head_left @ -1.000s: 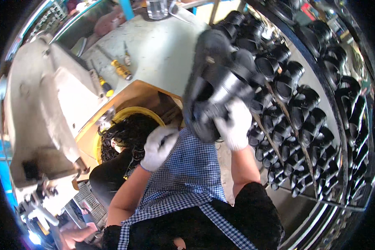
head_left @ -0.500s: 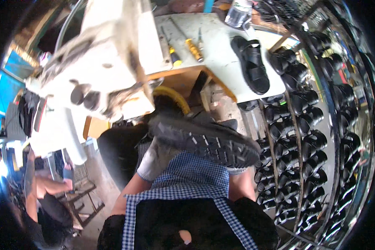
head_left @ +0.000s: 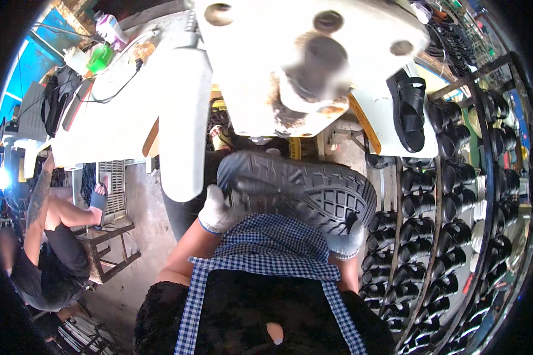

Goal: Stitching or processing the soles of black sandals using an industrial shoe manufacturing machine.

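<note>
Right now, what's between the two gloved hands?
A black shoe, sole toward the camera, spans from left hand to right hand; the head view shows it.

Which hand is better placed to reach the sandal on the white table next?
Probably the right hand: the sandal lies toward the right, nearer it than the left hand. Both hands, though, hold the black-soled shoe.

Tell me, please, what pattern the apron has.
The apron is blue-and-white checked, which shows best in the head view.

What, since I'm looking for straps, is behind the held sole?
Part of the checked apron shows past the black sole; the far side is covered, so straps can't be seen.
</note>
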`<state>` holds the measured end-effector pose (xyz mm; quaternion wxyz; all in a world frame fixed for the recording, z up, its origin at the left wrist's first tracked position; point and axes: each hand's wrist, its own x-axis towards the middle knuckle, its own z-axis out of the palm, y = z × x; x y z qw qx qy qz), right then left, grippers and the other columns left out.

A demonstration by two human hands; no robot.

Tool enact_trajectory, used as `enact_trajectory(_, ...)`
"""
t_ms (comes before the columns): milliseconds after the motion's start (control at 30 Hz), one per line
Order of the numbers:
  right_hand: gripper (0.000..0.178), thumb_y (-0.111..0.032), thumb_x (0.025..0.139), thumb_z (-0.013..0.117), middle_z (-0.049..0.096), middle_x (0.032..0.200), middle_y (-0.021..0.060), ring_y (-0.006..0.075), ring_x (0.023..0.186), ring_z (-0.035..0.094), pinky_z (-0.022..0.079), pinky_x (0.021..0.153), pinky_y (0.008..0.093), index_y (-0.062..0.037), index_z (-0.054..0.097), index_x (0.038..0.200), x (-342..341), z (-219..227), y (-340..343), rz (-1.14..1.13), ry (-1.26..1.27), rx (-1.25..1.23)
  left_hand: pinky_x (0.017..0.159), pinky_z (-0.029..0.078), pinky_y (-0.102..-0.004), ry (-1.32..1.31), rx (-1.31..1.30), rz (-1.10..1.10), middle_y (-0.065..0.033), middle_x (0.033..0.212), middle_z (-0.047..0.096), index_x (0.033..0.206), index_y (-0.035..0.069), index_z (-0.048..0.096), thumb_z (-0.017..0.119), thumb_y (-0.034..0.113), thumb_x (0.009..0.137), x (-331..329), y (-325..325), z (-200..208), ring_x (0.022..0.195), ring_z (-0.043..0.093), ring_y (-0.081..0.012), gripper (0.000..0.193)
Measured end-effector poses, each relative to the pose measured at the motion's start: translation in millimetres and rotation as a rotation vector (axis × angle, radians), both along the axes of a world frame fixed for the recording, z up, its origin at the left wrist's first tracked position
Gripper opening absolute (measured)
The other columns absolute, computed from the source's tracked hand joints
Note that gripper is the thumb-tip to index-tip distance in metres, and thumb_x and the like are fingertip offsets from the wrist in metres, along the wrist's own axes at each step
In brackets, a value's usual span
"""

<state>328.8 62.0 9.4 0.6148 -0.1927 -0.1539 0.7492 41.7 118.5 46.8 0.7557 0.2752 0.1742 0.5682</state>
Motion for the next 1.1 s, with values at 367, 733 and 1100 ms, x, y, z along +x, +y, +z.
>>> enact_trajectory(367, 0.081, -0.041, 0.082, 0.078, 0.058, 0.142, 0.0139, 0.037, 0.125, 0.06, 0.052, 0.103, 0.0552, -0.0084, 0.046, 0.149, 27.0, 15.6, 67.5, -0.151, -0.285, 0.116, 0.105, 0.046, -0.0355, 0.437, 0.221, -0.426, -0.0118, 0.135, 0.062, 0.147, -0.001, 0.046, 0.094, 0.031, 0.072, -4.6, 63.7, 17.4, 0.121, 0.056, -0.0189, 0.095)
enact_trajectory(733, 0.093, -0.032, 0.072, 0.086, 0.055, 0.147, 0.0157, 0.0362, 0.134, 0.054, 0.045, 0.112, 0.0538, -0.0039, 0.044, 0.15, -6.9, 39.7, 51.5, -0.249, -0.477, -0.023, 0.109, 0.043, -0.0527, 0.245, 0.193, -0.329, -0.0253, 0.142, 0.055, 0.139, -0.009, 0.051, 0.082, 0.036, 0.075, -48.1, 60.1, -22.8, 0.13, 0.054, -0.0386, 0.085)
enact_trajectory(1100, 0.075, -0.009, 0.081, 0.078, 0.058, 0.142, 0.0155, 0.0277, 0.13, 0.057, 0.046, 0.11, 0.0458, -0.0003, 0.045, 0.148, -96.0, 47.6, 72.7, 0.109, -0.688, 0.285, 0.111, 0.041, -0.0598, 0.055, -0.008, 0.064, -0.0251, 0.151, 0.045, 0.15, -0.002, 0.036, 0.073, 0.053, 0.083, -139.9, 14.2, -69.7, 0.137, 0.047, -0.0435, 0.094)
